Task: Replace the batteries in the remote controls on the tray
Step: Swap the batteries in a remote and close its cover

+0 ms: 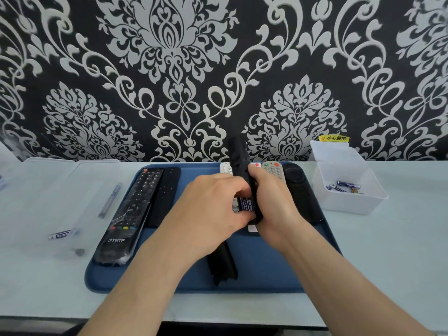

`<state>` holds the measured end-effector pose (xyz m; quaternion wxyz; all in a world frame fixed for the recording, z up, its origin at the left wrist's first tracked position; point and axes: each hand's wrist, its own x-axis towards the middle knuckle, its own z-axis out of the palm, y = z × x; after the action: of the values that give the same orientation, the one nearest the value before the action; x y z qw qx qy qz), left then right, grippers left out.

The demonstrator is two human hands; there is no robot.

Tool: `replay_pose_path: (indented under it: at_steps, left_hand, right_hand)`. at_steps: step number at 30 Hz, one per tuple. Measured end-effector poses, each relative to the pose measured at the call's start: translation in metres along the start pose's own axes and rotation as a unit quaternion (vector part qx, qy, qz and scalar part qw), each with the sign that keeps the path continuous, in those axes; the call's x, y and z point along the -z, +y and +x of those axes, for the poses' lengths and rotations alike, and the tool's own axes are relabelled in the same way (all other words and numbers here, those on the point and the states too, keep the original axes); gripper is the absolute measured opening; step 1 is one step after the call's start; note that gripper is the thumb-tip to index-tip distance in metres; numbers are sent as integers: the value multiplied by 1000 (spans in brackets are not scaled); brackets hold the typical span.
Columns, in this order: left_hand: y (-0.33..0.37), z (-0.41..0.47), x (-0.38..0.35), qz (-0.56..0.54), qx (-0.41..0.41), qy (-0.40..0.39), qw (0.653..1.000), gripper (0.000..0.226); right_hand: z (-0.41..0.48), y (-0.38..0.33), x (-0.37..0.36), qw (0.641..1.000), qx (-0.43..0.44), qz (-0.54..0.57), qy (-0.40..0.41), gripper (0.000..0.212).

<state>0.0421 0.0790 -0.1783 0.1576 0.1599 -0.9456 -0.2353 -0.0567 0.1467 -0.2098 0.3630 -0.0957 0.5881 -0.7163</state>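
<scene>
Black plastic, a long flat back cover point(221, 265) lies on the near part of the blue plastic tray point(278, 270). Above the tray's middle, the right hand point(274, 202) wraps round a slim black remote control point(238, 151). The left hand point(211, 209) pinches the blue-labelled batteries point(246, 203) in its open slot. Whether they are going in or coming out is not clear. The next move probably needs small careful pushes, then the cover.

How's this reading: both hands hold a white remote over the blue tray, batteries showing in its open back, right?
Not quite. The head view shows the remote is black, not white. The left hand and right hand do hold it over the blue tray, with batteries showing in its open back.
</scene>
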Motion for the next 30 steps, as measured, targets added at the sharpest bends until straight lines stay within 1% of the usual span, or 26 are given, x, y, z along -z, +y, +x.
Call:
replay_pose_path:
  at_steps: [3,5,9,11,16,21,23,25,26,28,29,30]
  left_hand:
    - [-5,-1,0,-107,35,35,993,28]
    - [-8,-2,1,-128,40,46,990,33]
    - [-10,-2,0,-119,10,63,991,30]
    - [-9,-3,-1,-115,-5,63,991,29]
    - [-7,-2,-3,-105,-7,72,992,31]
    - [-3,-3,-6,-43,-37,76,995,30]
    - [-2,-4,-7,-15,-46,69,996,29]
    - [-2,-3,-8,-12,-50,62,997,30]
    - [-2,-3,-7,-23,-48,59,997,31]
    - [-3,-2,-7,-68,-39,59,995,34]
    - [-4,-1,-7,-96,-32,61,993,35]
    - [-4,0,-7,-122,-22,62,990,35]
  right_hand:
    - [3,-2,2,999,-6,47,-9,19]
    - [3,-5,3,997,-7,72,-16,16]
    - [1,-10,6,996,5,83,-26,29]
    - [-1,-11,6,997,6,78,-25,31]
    - [-3,-15,7,998,17,64,-24,38]
    - [-1,-10,7,997,41,56,-22,56]
    - [-2,-10,6,998,54,41,-14,59]
    - [-2,-9,6,997,66,34,-5,55]
    - [-3,-9,6,997,70,33,2,48]
    - [-4,-9,6,997,73,30,10,31]
    - [-4,-8,6,997,76,24,11,28]
    - [-4,-7,6,997,78,19,11,29]
